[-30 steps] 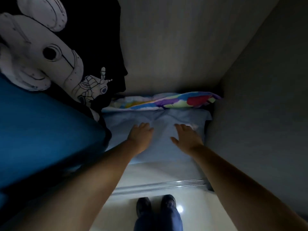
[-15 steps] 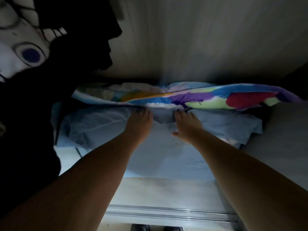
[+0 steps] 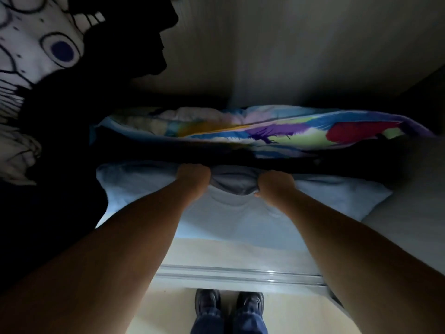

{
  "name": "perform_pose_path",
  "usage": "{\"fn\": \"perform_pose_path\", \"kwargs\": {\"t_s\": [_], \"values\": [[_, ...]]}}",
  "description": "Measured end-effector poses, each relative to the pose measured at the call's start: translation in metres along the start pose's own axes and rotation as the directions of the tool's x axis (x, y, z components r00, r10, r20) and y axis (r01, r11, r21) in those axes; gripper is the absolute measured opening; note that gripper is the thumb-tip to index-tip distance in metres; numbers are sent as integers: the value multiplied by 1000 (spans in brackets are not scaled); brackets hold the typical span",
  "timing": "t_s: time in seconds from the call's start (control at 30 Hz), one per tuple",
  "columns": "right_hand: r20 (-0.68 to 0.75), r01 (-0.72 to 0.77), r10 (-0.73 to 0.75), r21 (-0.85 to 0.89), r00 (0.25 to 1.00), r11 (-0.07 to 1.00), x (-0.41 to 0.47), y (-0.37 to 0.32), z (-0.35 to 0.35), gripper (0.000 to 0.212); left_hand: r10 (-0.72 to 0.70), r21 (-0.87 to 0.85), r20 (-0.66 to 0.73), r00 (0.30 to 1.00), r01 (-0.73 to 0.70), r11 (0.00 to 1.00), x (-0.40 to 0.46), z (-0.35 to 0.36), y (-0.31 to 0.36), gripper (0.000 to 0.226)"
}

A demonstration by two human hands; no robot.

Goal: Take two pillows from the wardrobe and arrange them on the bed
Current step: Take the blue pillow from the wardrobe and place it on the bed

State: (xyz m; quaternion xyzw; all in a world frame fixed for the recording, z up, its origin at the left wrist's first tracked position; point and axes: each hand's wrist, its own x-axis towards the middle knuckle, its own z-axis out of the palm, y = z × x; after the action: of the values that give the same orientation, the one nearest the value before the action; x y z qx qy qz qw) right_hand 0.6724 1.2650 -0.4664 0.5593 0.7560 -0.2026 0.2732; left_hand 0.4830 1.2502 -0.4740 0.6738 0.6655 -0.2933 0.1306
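A pale blue pillow [image 3: 240, 220] lies at the front of the dark wardrobe floor. My left hand [image 3: 193, 175] and my right hand [image 3: 274, 183] are both closed on its far edge, bunching the cloth between them. Behind it, against the back wall, lies a second pillow [image 3: 265, 131] with a bright multicoloured print. A dark gap separates the two pillows. The bed is not in view.
Black and white printed garments [image 3: 48, 68] hang close on the left. The wardrobe's back panel [image 3: 289, 56] and right side wall [image 3: 421, 225] close in the space. A metal sliding-door track [image 3: 240, 273] runs along the front sill, with my shoes [image 3: 228, 302] on the pale floor below.
My hands went from lying flat on the blue pillow to gripping its far edge. The blue pillow has come away from the colourful one, and my view has moved closer in.
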Motion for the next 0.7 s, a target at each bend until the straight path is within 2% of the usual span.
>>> {"fn": "perform_pose_path", "kwargs": {"t_s": [0.13,0.23,0.33,0.47,0.53,0.6,0.7], "values": [[68,-18,14,57,998,998,-63,-5,7,38,111,62,44,993,-114,992,-53,-5,0,28],[71,-65,60,79,996,995,-110,-2,-2,36,128,82,60,990,-133,988,-86,-32,5,30],[63,-160,154,90,986,983,-151,1,-20,39,154,76,34,988,-156,985,-109,-60,8,36],[90,-251,238,176,967,952,-204,-2,-40,38,241,183,-10,970,-236,954,-147,-89,12,36],[73,-266,256,219,964,939,-240,-1,-46,38,328,220,-11,945,-317,922,-171,-100,15,32],[66,-309,302,249,951,918,-280,2,-40,37,453,293,-21,891,-428,855,-196,-110,27,31],[69,-389,389,319,919,864,-333,1,-37,36,565,360,-22,825,-521,774,-225,-135,39,32]]}}
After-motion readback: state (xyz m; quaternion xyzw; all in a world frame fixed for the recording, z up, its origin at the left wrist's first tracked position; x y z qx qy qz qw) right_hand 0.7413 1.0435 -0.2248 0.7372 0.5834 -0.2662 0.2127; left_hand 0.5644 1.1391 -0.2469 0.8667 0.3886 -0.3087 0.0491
